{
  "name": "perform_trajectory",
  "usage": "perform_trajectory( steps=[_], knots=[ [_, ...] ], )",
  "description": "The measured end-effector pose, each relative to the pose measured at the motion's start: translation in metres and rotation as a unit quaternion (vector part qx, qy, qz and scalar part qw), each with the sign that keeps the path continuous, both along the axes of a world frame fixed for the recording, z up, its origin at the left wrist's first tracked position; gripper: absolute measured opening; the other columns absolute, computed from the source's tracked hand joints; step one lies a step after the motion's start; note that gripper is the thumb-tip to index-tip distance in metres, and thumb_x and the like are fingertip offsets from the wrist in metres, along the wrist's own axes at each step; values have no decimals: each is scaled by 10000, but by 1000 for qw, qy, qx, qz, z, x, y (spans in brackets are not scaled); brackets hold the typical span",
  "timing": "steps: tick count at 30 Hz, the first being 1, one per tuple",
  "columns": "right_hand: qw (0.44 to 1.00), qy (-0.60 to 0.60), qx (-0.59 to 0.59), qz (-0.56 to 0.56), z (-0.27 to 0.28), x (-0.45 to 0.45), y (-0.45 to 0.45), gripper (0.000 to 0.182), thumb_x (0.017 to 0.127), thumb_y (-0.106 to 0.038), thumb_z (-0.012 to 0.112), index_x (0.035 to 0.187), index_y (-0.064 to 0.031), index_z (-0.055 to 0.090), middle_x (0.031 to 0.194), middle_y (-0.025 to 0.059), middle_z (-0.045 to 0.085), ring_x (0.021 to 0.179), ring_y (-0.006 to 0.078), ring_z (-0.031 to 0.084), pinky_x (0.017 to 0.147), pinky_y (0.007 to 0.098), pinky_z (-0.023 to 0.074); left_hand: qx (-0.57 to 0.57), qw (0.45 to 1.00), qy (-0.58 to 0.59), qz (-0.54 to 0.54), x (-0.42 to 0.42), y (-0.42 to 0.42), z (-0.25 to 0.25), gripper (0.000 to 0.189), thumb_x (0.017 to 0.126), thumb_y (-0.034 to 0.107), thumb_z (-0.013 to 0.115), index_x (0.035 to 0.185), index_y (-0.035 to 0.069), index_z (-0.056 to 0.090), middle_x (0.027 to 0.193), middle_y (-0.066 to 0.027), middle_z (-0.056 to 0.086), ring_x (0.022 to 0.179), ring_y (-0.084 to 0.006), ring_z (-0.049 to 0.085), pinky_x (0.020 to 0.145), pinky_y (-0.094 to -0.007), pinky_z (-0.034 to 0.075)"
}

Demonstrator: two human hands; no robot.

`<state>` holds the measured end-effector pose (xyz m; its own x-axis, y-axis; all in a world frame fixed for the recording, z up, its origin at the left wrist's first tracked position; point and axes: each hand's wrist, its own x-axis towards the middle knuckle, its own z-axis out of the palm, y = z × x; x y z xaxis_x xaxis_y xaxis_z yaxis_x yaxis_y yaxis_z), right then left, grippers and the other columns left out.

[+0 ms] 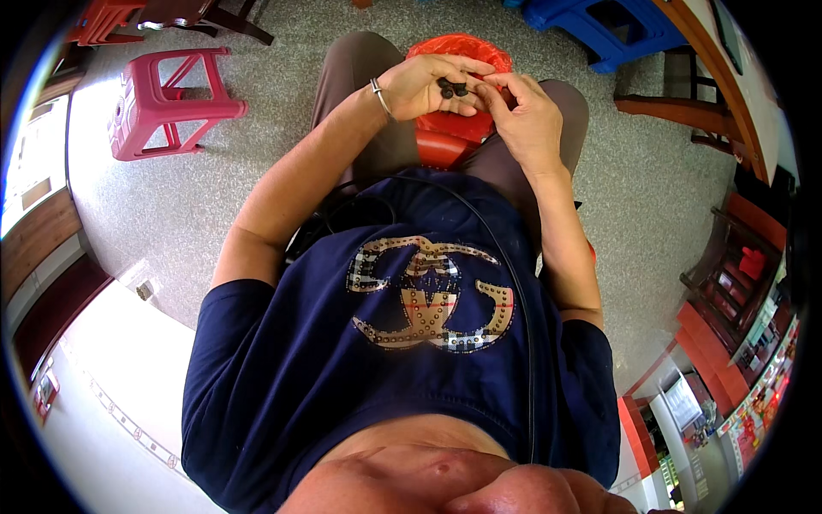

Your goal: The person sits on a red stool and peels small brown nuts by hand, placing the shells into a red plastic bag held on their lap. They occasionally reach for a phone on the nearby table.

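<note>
My left hand (414,87) is held palm up above my knees, a silver bangle (380,97) around its wrist. Several small dark lumps (447,92) rest on its fingers; what they are is too small to tell. Thumb and index finger of my right hand (530,119) are bent together at the left fingertips. Whether anything is pinched between them is hidden. Below both hands, between my knees, is a red plastic bag (459,45) with its mouth spread, partly covered by the hands. A smooth red plastic surface (443,149) shows between my thighs.
A pink plastic stool (173,106) lies on its side at the left on the speckled floor (270,77). Blue plastic stools (603,29) and dark wooden furniture (681,112) are at the upper right. A black cable (514,270) runs down over my navy shirt (308,334).
</note>
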<state>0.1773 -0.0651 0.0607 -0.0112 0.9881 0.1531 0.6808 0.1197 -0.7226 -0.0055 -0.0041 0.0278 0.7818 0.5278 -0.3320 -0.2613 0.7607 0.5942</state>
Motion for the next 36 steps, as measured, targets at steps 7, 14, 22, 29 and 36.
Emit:
perform_trajectory(
  steps=[7, 14, 22, 29, 36],
  knots=[
    [816, 509, -218, -163, -7, 26, 14, 342, 973, -273, 424, 1068, 12, 588, 871, 54, 608, 713, 131, 573, 648, 251, 476, -94, 994, -18, 46, 0, 3, 14, 453, 970, 291, 375, 1140, -95, 539, 1107, -221, 599, 976, -283, 621, 828, -340, 523],
    [673, 679, -267, -121, -11, 22, 15, 503, 994, -393, 297, 1106, 43, 522, 1056, 188, 613, 942, 271, 608, 855, 381, 503, 119, 981, 143, 62, -4, 1, -7, 353, 931, 317, 561, 983, -30, 602, 690, -46, 589, 605, -119, 561, 550, -222, 458],
    [680, 671, -290, -58, -19, -1, 5, 460, 982, -365, 377, 1152, 39, 517, 1100, 165, 598, 1044, 240, 568, 867, 343, 462, 654, 665, 352, 75, 23, -37, 6, 244, 827, 193, 629, 1070, 167, 626, 781, -39, 655, 664, -199, 642, 593, -312, 501],
    [809, 475, -347, -8, -18, -7, -1, 390, 988, -267, 312, 1112, 13, 553, 1048, 145, 622, 883, 212, 622, 809, 327, 503, 618, 694, 358, 92, 14, -22, 0, 167, 830, 195, 608, 970, 105, 610, 846, -70, 656, 740, -240, 646, 627, -335, 503],
    [827, 354, -431, 68, -22, -1, -1, 439, 944, -301, 286, 1065, 0, 581, 906, 111, 638, 713, 142, 590, 673, 295, 526, 650, 684, 330, 25, 5, -17, 5, 192, 813, 185, 608, 979, 89, 596, 803, -89, 631, 748, -258, 633, 658, -343, 501]
  ],
)
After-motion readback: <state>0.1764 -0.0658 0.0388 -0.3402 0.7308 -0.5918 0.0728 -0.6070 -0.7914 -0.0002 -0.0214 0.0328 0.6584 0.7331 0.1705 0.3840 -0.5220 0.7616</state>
